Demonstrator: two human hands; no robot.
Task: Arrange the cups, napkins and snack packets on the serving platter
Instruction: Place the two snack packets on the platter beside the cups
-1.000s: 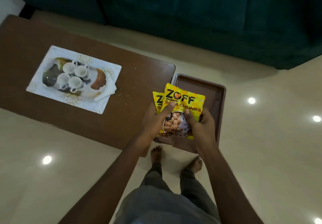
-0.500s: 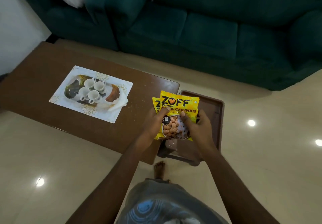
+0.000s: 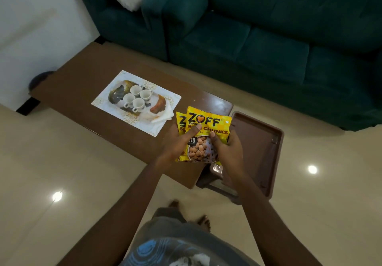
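Both hands are on the snack packets, right out in front of the person. The front packet (image 3: pixel 207 135) faces up, yellow, logo readable, its long axis running away from the person, with the top edge pointing toward the green sofa (image 3: pixel 268 42) and leaning a touch to the left. A second packet (image 3: pixel 180 122) peeks out behind it on the left, lined up the same way.

The left hand (image 3: pixel 175 147) grips the pair from the left side, thumb laid across the printed front just under the logo. The right hand (image 3: pixel 228 148) grips from the right, thumb pressed on the front near the window with the chunks. The fingers of both curl round behind, out of sight.

The packets are held above the near right end of the brown bench (image 3: pixel 72 92), just beside a brown plastic stool (image 3: pixel 258 141).

Further left on the bench lies the white patterned platter (image 3: pixel 132 120). Four white cups (image 3: pixel 135 98) stand clustered in its middle, and folded napkins (image 3: pixel 163 115) rest at its right end, the corner nearest the packets.
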